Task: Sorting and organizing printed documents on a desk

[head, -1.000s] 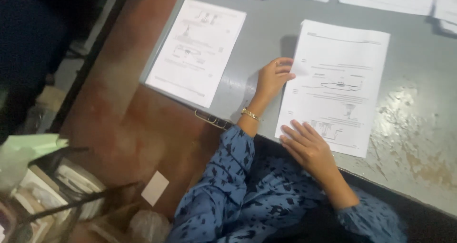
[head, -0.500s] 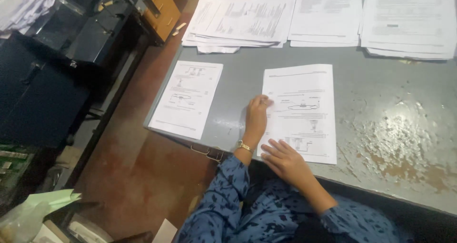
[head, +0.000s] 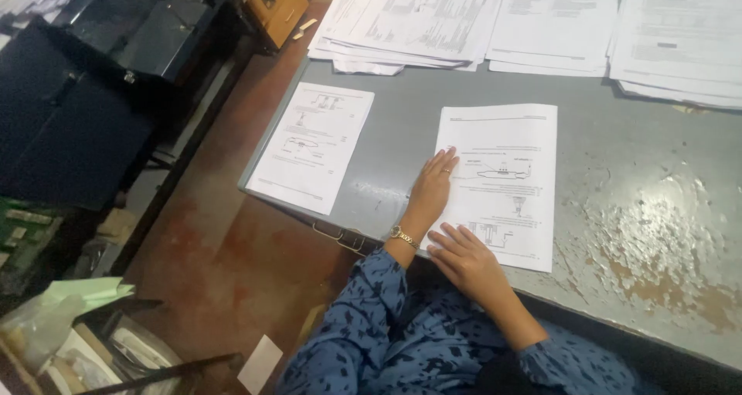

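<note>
Left hand (head: 431,185) lies flat, fingers spread, on the printed sheet (head: 506,163); my right hand (head: 464,257) rests open on its near corner. Thin white paper sits on the worn, flaking grey table (head: 641,233), beside 1 matching sheet (head: 312,145).

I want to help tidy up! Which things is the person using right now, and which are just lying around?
In use:
- left hand, flat on the printed sheet
- right hand, on the same sheet's near edge

Just lying about:
- second sheet at the grey table edge
- paper stacks at the back
- wooden box
- black case
</note>
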